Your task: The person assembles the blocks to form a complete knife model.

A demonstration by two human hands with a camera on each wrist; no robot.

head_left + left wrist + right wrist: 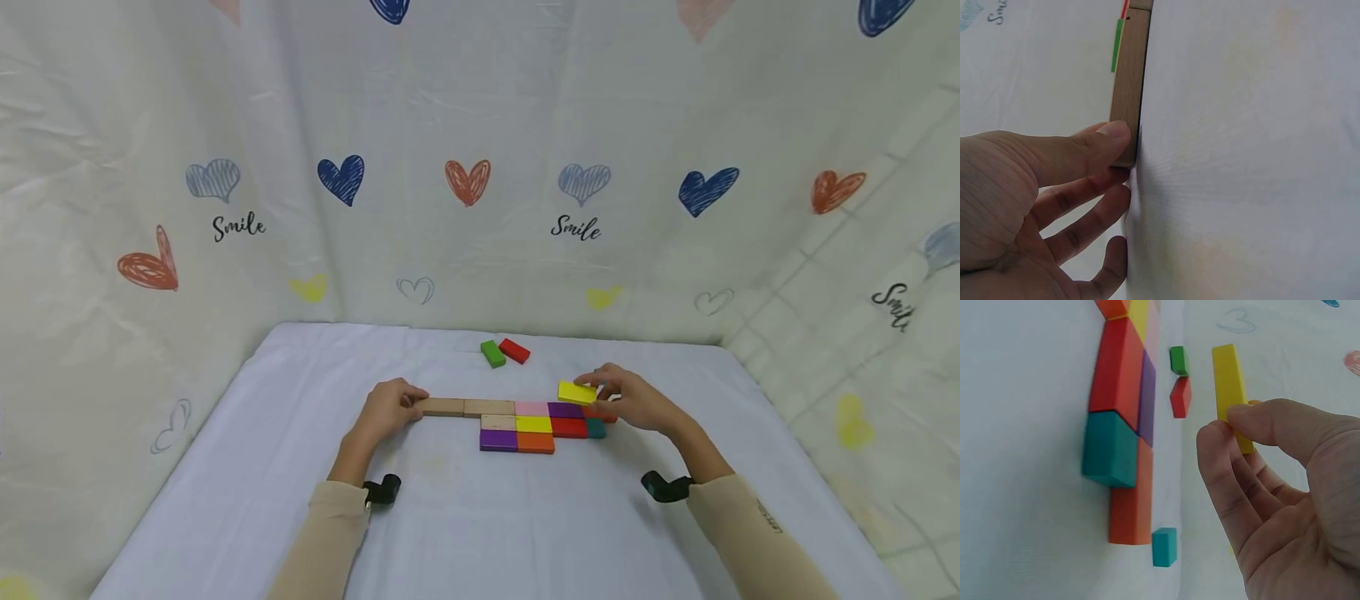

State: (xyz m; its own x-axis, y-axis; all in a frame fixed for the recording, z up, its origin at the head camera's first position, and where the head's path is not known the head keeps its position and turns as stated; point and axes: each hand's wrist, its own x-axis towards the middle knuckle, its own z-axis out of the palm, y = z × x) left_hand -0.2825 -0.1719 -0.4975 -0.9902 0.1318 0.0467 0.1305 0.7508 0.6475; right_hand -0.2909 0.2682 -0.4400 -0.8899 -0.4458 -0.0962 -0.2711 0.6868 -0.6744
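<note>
My left hand (388, 408) pinches the outer end of a plain wooden block (1130, 81), the leftmost of the top row. My right hand (633, 402) holds a yellow block (1230, 381) between thumb and fingers, raised behind the right part of the layout. Below it lie a purple block (564, 410) and an orange-red block (1130, 515), the latter partly covered by the right hand in the head view. Nearer the person, the layout continues with a red block (569, 427), a teal block (1110, 450), a second yellow block (533, 424) and an orange block (535, 442).
Behind the layout, a loose green block (492, 354) and a loose red block (515, 351) lie close together. Another teal block (1164, 547) sits apart, behind the row's right end. A white cloth (450, 517) covers the table; a printed curtain (465, 100) hangs behind.
</note>
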